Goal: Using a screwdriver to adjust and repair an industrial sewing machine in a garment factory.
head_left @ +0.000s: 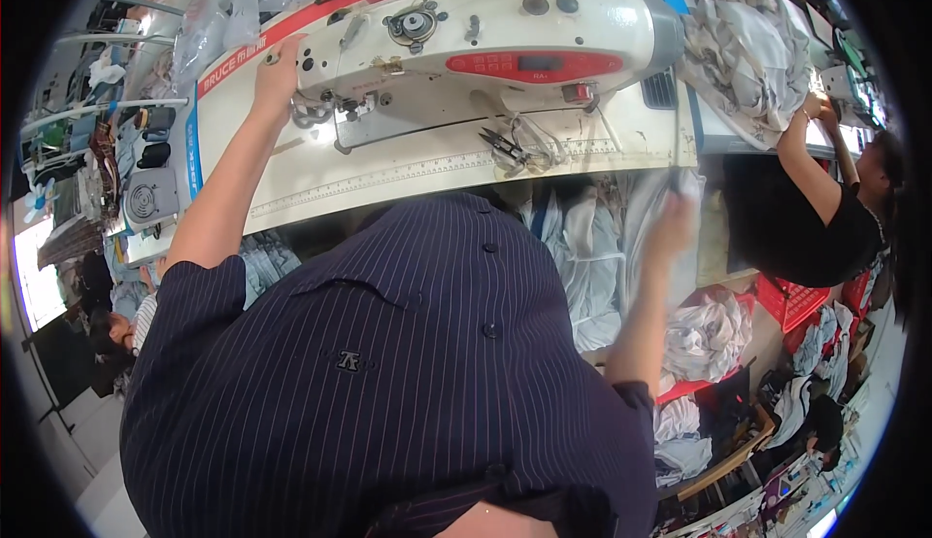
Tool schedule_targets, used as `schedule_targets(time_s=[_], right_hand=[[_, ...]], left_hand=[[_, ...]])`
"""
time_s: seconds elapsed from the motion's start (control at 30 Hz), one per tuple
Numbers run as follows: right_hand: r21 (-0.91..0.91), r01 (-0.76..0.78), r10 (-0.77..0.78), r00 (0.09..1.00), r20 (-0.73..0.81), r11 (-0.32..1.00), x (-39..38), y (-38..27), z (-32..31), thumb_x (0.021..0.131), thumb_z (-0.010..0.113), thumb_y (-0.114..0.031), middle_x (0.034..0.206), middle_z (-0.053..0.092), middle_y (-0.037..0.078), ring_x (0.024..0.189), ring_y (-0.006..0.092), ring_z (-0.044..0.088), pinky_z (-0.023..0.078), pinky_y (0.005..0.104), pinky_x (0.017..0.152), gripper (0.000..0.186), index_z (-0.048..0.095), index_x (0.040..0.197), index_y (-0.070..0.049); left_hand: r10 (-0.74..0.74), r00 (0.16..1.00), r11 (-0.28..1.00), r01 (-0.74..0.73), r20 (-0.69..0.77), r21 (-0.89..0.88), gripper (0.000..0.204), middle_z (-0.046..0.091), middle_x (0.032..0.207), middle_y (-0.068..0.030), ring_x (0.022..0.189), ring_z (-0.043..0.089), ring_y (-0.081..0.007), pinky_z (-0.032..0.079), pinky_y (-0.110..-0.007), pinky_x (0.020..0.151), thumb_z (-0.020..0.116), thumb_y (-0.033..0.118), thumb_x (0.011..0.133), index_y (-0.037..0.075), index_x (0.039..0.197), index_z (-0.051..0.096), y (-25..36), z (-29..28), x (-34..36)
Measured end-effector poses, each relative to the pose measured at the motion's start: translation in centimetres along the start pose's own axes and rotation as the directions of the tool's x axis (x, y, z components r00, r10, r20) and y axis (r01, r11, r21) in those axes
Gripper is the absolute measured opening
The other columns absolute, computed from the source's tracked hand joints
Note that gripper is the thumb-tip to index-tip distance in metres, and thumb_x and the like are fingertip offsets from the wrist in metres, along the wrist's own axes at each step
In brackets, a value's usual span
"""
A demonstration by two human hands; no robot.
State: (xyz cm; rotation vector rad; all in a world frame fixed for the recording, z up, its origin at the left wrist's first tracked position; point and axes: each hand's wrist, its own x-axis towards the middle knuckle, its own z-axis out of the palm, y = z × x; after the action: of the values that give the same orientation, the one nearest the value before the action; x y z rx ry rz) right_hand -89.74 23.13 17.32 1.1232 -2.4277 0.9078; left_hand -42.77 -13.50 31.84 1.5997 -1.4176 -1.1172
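A white sewing machine [417, 62] with a red control panel stands on a pale worktable. My left hand [279, 70] is at the left end of its head, fingers curled in against it; what they grip is hidden. My right hand [672, 222], smeared by motion, is low on the right, beside white cloth [660, 203] hanging at the table's front edge. Whether its fingers hold that cloth cannot be made out. Thread snips [505, 148] with dark blades lie on the table below the machine arm, beside a small tangle of pale strips [536, 138].
A printed ruler strip [388, 171] runs along the table front. Crumpled pale garments [743, 43] are heaped at the far right, beside a co-worker in black [806, 208]. Red baskets [791, 300] and a cloth pile [709, 334] stand lower right. Clear plastic bags [218, 14] lie at the back left.
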Motion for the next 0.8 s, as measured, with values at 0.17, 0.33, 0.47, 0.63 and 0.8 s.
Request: schedule_targets(time_s=[0.17, 0.33, 0.47, 0.63, 0.8], right_hand=[[0.125, -0.284, 0.254, 0.943, 0.213, 0.95, -0.9, 0.3, 2.9, 0.1, 0.052, -0.037, 0.065, 0.062, 0.01, 0.056, 0.0271, 0.06, 0.046, 0.0402, 0.054, 0.032, 0.064, 0.097, -0.008], [0.409, -0.54, 0.348, 0.819, 0.456, 0.736, 3.7, -3.5, -1.5, 0.097, 0.059, -0.026, 0.062, 0.057, 0.0, 0.052, 0.0056, 0.047, 0.035, 0.0233, 0.048, 0.028, 0.066, 0.098, 0.001], [0.567, -0.529, 0.382, 0.848, 0.366, 0.632, 8.4, -7.5, -7.9, 0.09, 0.067, -0.011, 0.063, 0.056, -0.001, 0.053, 0.0036, 0.048, 0.034, 0.0187, 0.048, 0.022, 0.064, 0.107, 0.004], [0.505, -0.337, 0.301, 0.941, 0.153, 0.795, 16.0, -16.2, -13.0, 0.088, 0.068, -0.008, 0.061, 0.056, -0.002, 0.052, 0.0023, 0.046, 0.033, 0.0188, 0.048, 0.016, 0.065, 0.1, 0.002], [0.315, -0.085, 0.133, 0.982, -0.134, 0.945, 19.2, -17.9, -12.9, 0.088, 0.07, -0.013, 0.054, 0.053, -0.004, 0.047, 0.0035, 0.043, 0.033, 0.0208, 0.045, 0.019, 0.065, 0.076, 0.001]], left_hand=[[-0.037, 0.999, 0.999, 0.036, -0.033, -0.016, 0.034, 0.067, 0.102, -0.0055, 0.094, 0.058, -0.0132, 0.045, -0.027, 0.083, 0.052, 0.029, 0.098, 0.004, 0.114, 0.068, -1.4, -0.6, 0.1], [-0.014, 1.0, 1.0, 0.014, -0.003, -0.009, 0.035, 0.067, 0.104, -0.0063, 0.094, 0.059, -0.0139, 0.044, -0.027, 0.085, 0.05, 0.03, 0.098, 0.003, 0.115, 0.067, -0.8, -0.4, -0.2], [0.056, 0.998, 0.997, -0.056, -0.009, 0.057, 0.036, 0.066, 0.11, -0.0073, 0.1, 0.057, -0.0141, 0.042, -0.028, 0.09, 0.049, 0.031, 0.1, 0.005, 0.116, 0.066, -0.8, -0.3, -0.2], [0.045, 0.999, 0.995, -0.043, -0.024, 0.09, 0.035, 0.066, 0.111, -0.0094, 0.102, 0.058, -0.0164, 0.042, -0.028, 0.092, 0.047, 0.03, 0.1, 0.005, 0.117, 0.065, -0.9, -0.6, -0.3], [0.075, 0.997, 0.993, -0.072, -0.026, 0.09, 0.035, 0.066, 0.112, -0.0099, 0.103, 0.058, -0.0166, 0.042, -0.027, 0.094, 0.048, 0.029, 0.1, 0.002, 0.115, 0.065, -0.9, 0.1, 0.1]])
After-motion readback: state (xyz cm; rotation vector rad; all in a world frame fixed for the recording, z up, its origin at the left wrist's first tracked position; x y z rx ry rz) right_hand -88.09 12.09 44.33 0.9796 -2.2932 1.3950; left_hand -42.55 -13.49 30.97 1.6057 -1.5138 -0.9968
